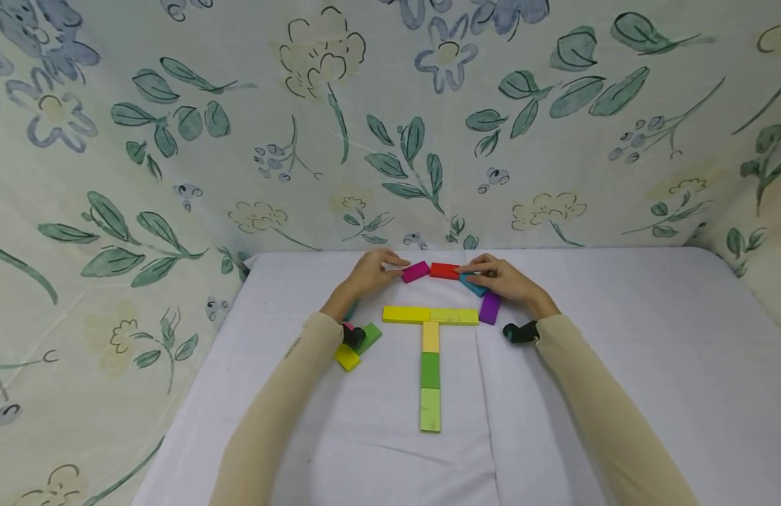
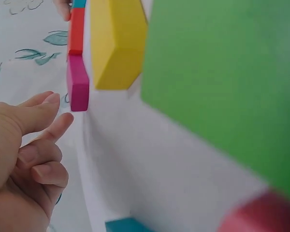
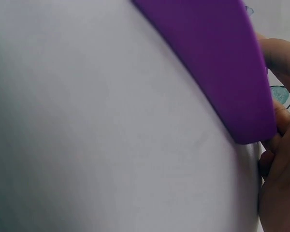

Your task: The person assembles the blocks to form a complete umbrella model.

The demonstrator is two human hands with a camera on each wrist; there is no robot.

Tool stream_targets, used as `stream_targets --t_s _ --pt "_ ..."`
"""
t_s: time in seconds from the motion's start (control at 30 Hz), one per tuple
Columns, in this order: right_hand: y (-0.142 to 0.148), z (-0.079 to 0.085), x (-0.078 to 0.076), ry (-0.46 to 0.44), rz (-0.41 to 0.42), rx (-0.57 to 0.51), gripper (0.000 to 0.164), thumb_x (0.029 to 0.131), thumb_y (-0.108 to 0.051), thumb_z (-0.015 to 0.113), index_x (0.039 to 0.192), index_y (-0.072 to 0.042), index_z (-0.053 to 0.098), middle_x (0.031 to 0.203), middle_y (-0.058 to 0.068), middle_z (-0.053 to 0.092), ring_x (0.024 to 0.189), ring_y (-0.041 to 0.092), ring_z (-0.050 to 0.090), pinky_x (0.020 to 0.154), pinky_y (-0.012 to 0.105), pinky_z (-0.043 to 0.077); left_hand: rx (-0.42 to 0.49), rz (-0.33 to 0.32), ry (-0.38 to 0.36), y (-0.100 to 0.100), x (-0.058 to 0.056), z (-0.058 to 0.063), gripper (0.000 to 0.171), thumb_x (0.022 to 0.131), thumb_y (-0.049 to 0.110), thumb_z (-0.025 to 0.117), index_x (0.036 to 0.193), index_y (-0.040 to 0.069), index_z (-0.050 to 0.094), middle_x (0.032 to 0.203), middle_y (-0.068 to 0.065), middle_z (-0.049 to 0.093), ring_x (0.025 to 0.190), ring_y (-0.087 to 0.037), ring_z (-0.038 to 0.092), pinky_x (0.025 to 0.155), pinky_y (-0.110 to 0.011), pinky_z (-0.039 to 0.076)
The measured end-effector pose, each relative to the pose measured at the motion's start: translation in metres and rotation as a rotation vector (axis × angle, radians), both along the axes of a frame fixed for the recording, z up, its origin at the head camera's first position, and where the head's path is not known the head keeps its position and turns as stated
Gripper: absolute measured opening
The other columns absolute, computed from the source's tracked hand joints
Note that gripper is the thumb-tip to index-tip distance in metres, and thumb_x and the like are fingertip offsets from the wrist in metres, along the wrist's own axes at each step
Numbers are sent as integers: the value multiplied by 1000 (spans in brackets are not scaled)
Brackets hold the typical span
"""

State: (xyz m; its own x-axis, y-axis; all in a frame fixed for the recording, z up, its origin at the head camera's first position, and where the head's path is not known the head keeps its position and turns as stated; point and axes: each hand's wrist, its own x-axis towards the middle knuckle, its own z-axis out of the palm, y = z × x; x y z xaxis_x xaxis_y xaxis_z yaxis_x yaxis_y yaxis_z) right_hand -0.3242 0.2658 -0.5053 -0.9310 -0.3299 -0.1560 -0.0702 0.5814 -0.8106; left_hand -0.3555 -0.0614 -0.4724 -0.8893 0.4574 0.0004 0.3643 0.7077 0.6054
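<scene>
The blue block lies near the far edge of the table, slanting down to the right, and your right hand has it pinched between thumb and fingertips, the other fingers bent. Its upper end meets the red block, and the tips of your right fingers reach that join. On the red block's other side, end to end with it, lies the magenta block, tilted so that its left end sits lower.

Your left hand is beside that lower end, thumb and forefinger parted and the remaining fingers loosely bent; it has hold of nothing, and the left wrist view shows a slight gap before the magenta block. Just below the blue block, the purple block stands steeply slanted under your right hand.

Inside this arch, a yellow block and a yellow-green block make a level bar. From beneath it, a pale orange block, a dark green block and a light green block run towards you in a line.

By your left wrist lie a tilted green block, a small yellow piece and a teal block, partly hidden by your arm. A white cloth covers the table, and a floral cloth hangs behind.
</scene>
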Motion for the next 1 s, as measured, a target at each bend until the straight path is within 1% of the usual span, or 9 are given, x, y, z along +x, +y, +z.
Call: stream_targets --t_s 0.1,0.27,0.47,0.6,0.77,0.9,1.0 --pt "0 0 0 -12 -4 0 36 106 -32 59 139 -21 67 148 15 45 139 39 35 118 66 26 23 9 11 -14 2 4 25 100 16 70 124 17 77 131 -8 68 127 -28 59 106 -42 54" --pt "1 0 1 -6 -4 8 37 106 -33 58 140 -22 67 148 15 45 139 39 34 118 66 26 72 41 1 -43 9 11 26 99 17 71 125 14 77 130 -10 68 127 -30 58 107 -47 53" --pt "1 -1 1 -7 -2 14 37 106 -34 58 140 -22 67 149 14 45 142 39 33 119 67 25 95 103 -13 -81 26 11 30 97 21 74 126 14 76 129 -11 68 126 -32 59 107 -50 52" --pt "0 -1 1 -13 -3 7 37 106 -34 58 140 -22 67 150 15 44 142 39 33 119 67 25 119 135 -38 -100 39 10 29 96 22 76 124 15 77 130 -12 69 127 -32 59 108 -51 51" --pt "0 0 0 0 -4 0 36 107 -30 58 140 -19 67 149 15 45 140 39 34 118 66 26 159 135 -65 -115 53 7 29 94 23 78 122 14 78 128 -12 70 127 -33 59 109 -55 49" --pt "0 1 1 11 8 -9 37 107 -28 58 140 -16 66 148 17 45 139 40 34 117 66 27 148 137 -78 -121 62 0 30 92 26 81 120 17 79 125 -11 72 124 -33 61 108 -54 50" --pt "-1 1 2 5 7 -9 37 107 -30 58 140 -17 66 148 17 45 139 40 34 117 66 27 143 146 -90 -121 67 -3 30 89 24 83 118 17 80 123 -11 72 122 -33 62 107 -53 51"
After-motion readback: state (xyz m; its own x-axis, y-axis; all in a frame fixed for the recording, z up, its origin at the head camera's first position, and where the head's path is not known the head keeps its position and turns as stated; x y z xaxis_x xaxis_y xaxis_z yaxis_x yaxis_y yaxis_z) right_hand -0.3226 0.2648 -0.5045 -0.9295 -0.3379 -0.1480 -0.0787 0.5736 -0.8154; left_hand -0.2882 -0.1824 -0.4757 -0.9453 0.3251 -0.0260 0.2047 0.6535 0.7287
